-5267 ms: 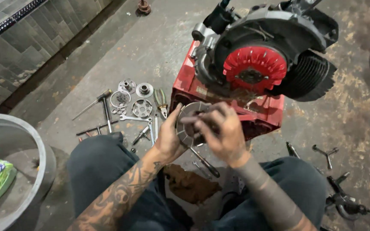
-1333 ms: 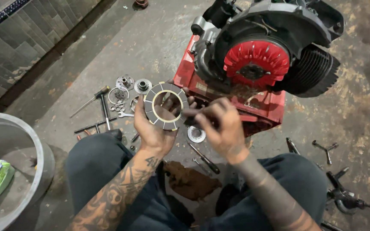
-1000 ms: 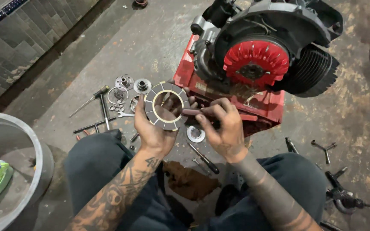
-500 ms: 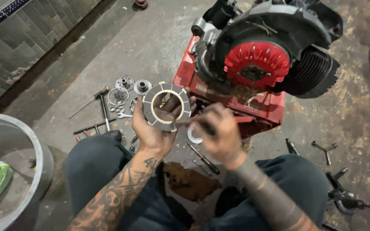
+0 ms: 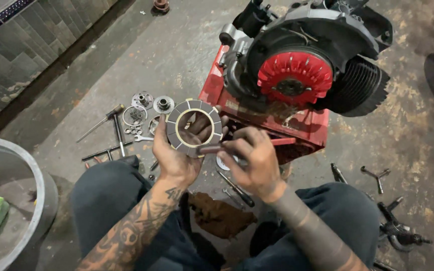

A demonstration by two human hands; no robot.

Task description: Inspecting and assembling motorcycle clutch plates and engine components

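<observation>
Now up off the lap: ring-shaped clutch disc (image 5: 194,127) clamped in left hand (image 5: 177,155), raised beside the red-fanned engine (image 5: 302,70); right hand (image 5: 254,160) pinching a thin tool (image 5: 214,148) against its rim.

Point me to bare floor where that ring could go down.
Bare concrete lies between the tiled wall and the small parts cluster, and right of the red stand toward the Y-wrench. Crowded: around the left hand, the friction ring, right hand and screwdriver.
</observation>
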